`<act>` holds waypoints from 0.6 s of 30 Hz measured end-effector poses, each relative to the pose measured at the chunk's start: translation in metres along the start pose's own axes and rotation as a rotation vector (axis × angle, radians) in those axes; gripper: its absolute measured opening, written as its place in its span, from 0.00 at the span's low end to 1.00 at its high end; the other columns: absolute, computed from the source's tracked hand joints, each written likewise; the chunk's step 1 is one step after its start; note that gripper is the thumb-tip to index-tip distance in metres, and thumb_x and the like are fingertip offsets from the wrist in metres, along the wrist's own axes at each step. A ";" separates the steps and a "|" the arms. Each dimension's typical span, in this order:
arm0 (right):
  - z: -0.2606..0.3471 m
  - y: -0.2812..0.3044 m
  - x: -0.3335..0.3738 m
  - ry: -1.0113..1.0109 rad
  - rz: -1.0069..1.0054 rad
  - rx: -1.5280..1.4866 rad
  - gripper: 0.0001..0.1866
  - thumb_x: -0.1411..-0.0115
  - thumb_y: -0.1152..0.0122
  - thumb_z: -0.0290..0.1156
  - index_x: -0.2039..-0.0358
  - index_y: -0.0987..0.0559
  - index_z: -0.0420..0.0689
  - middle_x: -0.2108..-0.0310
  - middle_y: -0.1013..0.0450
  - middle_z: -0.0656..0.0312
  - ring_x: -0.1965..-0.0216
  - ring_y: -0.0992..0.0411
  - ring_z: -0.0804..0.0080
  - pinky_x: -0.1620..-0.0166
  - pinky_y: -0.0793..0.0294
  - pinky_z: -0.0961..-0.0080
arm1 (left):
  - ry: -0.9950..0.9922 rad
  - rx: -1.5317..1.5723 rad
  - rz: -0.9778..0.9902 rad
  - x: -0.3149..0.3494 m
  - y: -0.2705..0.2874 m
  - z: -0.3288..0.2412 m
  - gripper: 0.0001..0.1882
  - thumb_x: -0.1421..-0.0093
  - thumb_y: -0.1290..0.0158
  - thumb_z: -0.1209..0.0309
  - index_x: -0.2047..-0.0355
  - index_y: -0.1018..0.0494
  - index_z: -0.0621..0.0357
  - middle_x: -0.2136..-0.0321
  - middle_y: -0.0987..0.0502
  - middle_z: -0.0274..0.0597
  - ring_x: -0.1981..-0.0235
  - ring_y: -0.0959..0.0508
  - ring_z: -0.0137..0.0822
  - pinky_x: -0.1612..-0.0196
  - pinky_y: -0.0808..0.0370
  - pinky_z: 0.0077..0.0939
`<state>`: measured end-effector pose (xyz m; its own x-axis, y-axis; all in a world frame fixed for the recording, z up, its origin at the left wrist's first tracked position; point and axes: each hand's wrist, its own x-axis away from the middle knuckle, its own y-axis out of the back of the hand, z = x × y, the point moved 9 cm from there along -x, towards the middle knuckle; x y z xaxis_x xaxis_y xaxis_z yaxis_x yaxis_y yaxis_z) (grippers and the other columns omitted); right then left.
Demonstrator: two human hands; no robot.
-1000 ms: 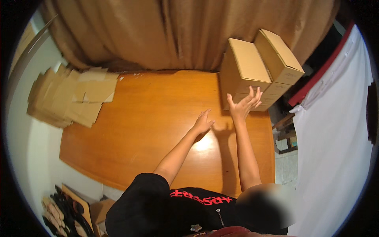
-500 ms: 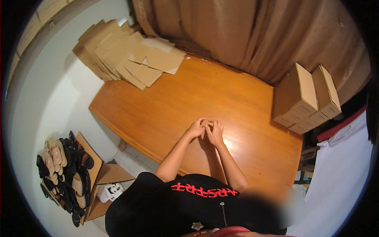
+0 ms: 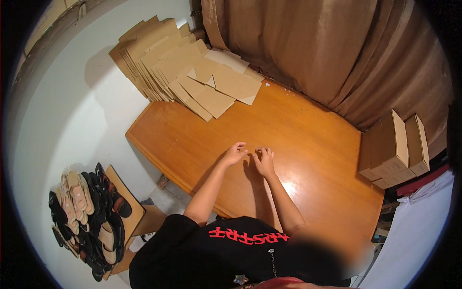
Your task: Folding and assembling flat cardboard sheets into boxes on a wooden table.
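My left hand (image 3: 235,153) hovers over the wooden table (image 3: 308,144), fingers loosely curved and apart, with nothing in it. Just to its right is my right hand (image 3: 264,161), also empty, its fingers bent and spread a little. A small gap separates the fingertips of the two hands. Beneath them, the shadow of my arms falls on the glossy tabletop. Nearest beyond my hands lies a pile of flattened cardboard boxes (image 3: 224,84), stacked at the table's far left corner against the wall.
Folded-up cardboard boxes (image 3: 385,144) stand together at the table's right end. A brown curtain (image 3: 298,43) hangs along the far edge. At lower left, a rack of shoes (image 3: 91,212) stands beside the table. White cloth (image 3: 418,226) hangs at the right.
My hands have moved apart; their fingertips were close together half a second ago. The view has turned left, so the cardboard pile and boxes sit farther right in it.
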<state>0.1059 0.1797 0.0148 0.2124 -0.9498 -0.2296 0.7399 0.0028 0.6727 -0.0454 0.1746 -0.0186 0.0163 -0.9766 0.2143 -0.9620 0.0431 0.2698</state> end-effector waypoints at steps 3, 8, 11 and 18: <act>-0.006 -0.019 -0.028 -0.040 0.069 0.051 0.20 0.49 0.42 0.36 0.57 0.29 0.42 0.55 0.37 0.49 0.51 0.41 0.51 0.48 0.41 0.59 | 0.005 0.006 -0.095 -0.042 0.041 0.016 0.23 0.45 0.47 0.66 0.50 0.36 0.63 0.52 0.31 0.53 0.50 0.31 0.41 0.49 0.34 0.32; -0.027 -0.045 -0.074 -0.070 0.171 0.166 0.25 0.51 0.40 0.36 0.52 0.32 0.45 0.48 0.42 0.50 0.46 0.44 0.51 0.44 0.45 0.53 | -0.015 0.258 -0.294 -0.121 0.095 0.021 0.24 0.44 0.48 0.69 0.50 0.37 0.68 0.52 0.32 0.52 0.49 0.32 0.41 0.48 0.34 0.29; -0.025 -0.069 -0.100 -0.073 0.255 0.319 0.29 0.52 0.40 0.39 0.50 0.34 0.45 0.44 0.45 0.51 0.41 0.49 0.53 0.41 0.52 0.47 | -0.048 0.271 -0.394 -0.159 0.122 0.042 0.24 0.41 0.52 0.70 0.46 0.41 0.67 0.50 0.34 0.50 0.50 0.31 0.37 0.47 0.36 0.25; -0.030 -0.079 -0.165 -0.149 0.320 0.410 0.40 0.55 0.39 0.47 0.42 0.42 0.50 0.36 0.59 0.58 0.35 0.61 0.56 0.46 0.65 0.27 | 0.080 0.570 -0.406 -0.228 0.138 0.030 0.32 0.41 0.54 0.73 0.41 0.56 0.70 0.50 0.36 0.55 0.57 0.27 0.41 0.59 0.25 0.27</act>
<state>0.0311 0.3459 -0.0214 0.2715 -0.9557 0.1135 0.3368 0.2048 0.9190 -0.1905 0.3974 -0.0584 0.4030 -0.8730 0.2748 -0.8685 -0.4595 -0.1860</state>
